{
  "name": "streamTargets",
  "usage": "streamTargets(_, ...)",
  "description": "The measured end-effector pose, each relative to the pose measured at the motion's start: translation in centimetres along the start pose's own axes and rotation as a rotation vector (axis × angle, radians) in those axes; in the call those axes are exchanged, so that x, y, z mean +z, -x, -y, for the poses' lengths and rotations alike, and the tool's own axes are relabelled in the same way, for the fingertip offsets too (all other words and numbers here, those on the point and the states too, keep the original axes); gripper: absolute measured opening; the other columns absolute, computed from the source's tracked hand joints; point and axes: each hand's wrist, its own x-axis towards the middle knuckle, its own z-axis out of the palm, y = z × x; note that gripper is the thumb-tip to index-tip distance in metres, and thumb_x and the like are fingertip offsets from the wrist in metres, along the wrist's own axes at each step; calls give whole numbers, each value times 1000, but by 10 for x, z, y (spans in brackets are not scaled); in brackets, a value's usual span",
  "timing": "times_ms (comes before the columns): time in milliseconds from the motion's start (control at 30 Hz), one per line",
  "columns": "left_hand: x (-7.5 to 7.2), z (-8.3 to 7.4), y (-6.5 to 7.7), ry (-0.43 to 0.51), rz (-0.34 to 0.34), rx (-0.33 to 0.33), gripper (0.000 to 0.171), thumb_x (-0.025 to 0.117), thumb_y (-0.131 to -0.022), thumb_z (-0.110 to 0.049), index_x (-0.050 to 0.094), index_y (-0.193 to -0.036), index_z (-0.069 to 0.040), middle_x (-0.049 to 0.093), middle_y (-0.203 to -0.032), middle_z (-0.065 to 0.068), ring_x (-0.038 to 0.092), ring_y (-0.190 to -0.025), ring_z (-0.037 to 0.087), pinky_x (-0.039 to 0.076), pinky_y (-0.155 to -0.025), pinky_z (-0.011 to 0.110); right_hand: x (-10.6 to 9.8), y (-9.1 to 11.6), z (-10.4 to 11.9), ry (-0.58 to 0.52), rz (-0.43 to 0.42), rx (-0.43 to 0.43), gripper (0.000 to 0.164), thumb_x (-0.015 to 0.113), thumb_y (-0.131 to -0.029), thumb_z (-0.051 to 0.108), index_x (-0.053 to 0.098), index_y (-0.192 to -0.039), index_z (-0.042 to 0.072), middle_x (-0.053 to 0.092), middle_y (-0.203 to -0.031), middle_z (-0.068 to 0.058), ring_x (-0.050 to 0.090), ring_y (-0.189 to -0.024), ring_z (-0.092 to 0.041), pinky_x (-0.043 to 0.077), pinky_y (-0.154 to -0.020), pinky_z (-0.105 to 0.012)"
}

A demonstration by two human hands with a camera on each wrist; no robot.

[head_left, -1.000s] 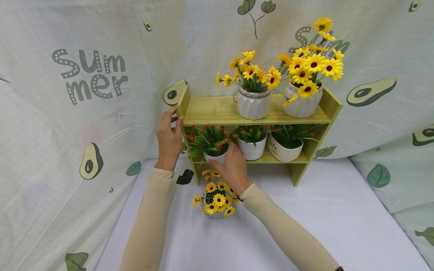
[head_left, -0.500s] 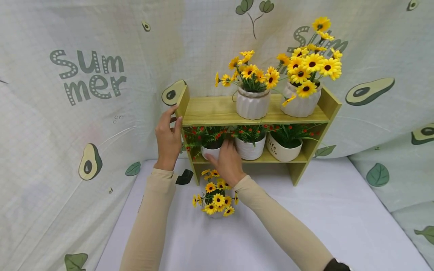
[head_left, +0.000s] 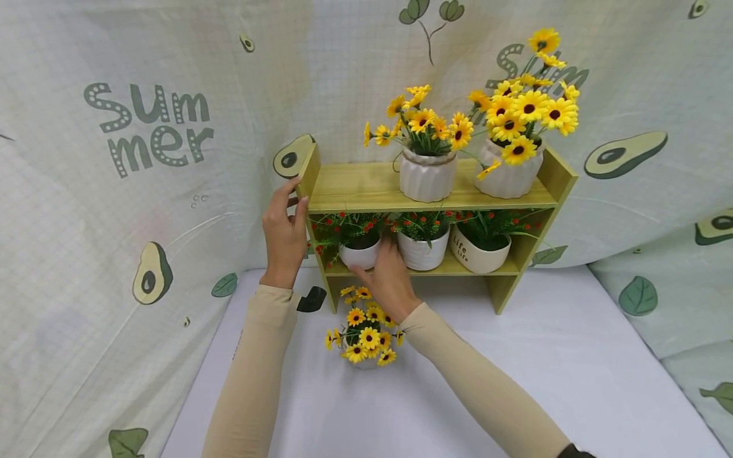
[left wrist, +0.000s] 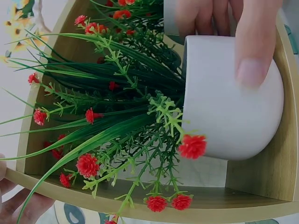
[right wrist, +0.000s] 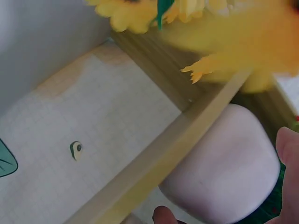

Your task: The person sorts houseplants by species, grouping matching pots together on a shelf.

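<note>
On the left of the lower shelf stands a white flower pot (head_left: 359, 256) with green leaves and small red flowers. My right hand (head_left: 391, 273) holds this pot, thumb on its front and fingers at its right side. The left wrist view shows the thumb pressed on the white flower pot (left wrist: 233, 107); the other fingers are partly hidden behind it. My left hand (head_left: 283, 232) grips the left side panel of the wooden shelf (head_left: 355, 184), thumb at the front edge. Part of that hand (left wrist: 23, 205) appears beyond the panel in the left wrist view.
Two more pots with red flowers, a ribbed white one (head_left: 424, 252) and a lettered one (head_left: 483, 252), stand to the right. Above are two pots of yellow flowers (head_left: 428, 177) (head_left: 506, 175). Another yellow-flowered plant (head_left: 366, 337) stands on the white table before the shelf.
The white pot has shifted slightly back and left on the lower shelf, with my right hand following it. My left hand has stayed at the shelf's side panel.
</note>
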Motion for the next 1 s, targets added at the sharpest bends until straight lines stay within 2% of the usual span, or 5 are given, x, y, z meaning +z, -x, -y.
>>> streamTargets(133,0,0,0,-2,5,7,37,57,-92,-14,54,-130,-16,57,-121,1,61,-95,21,50,-58,31,-12,17,-2,-18,33,5,97,63,-82,54,14,-146,-1,26,-145,-19,32,-130,-29,36,-100,-41)
streamTargets(233,0,0,0,-7,7,15,37,57,-93,-15,54,-130,-16,57,-122,2,61,-95,22,50,-58,31,-21,33,-5,-11,54,-3,94,58,-84,55,15,-146,-1,24,-148,-19,28,-133,-29,35,-100,-44)
streamTargets(533,1,2,0,-5,1,6,37,57,-93,-17,54,-129,-17,57,-121,2,62,-95,22,50,-58,32,-36,81,-32,-31,-14,-54,67,61,-88,40,37,-137,1,42,-135,-14,43,-122,-28,41,-95,-46)
streamTargets(767,0,0,0,-8,1,12,36,56,-93,-17,54,-129,-15,57,-121,3,61,-95,20,50,-58,30,-32,113,-60,-63,-54,-49,36,56,-94,22,51,-125,4,52,-121,-7,50,-113,-22,45,-89,-41)
streamTargets(1000,1,0,-1,1,-3,16,37,58,-92,-14,55,-129,-14,57,-121,3,61,-93,21,50,-58,28,-13,138,-80,-51,46,46,29,57,-93,15,54,-121,7,55,-119,-4,53,-109,-20,47,-85,-40)
